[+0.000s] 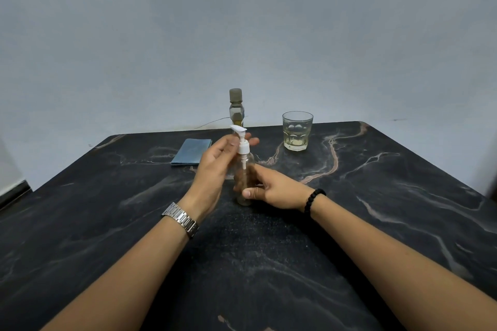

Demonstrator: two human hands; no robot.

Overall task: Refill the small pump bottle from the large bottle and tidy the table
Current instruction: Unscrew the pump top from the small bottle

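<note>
Behind the pump bottle [244, 169], gripped by both hands, the large bottle [236, 107] seems half-hidden.

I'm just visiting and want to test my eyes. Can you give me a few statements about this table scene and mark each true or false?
1. The right hand grips the small pump bottle low on its body. True.
2. The large bottle lies on its side. False: it stands upright with its cap on, behind the pump bottle.
3. The glass holds some pale liquid. True.
4. The blue cloth is draped over the glass. False: it lies folded on the table, off to the left.
5. The left hand rests flat on the table. False: it is raised beside the pump head.
</note>
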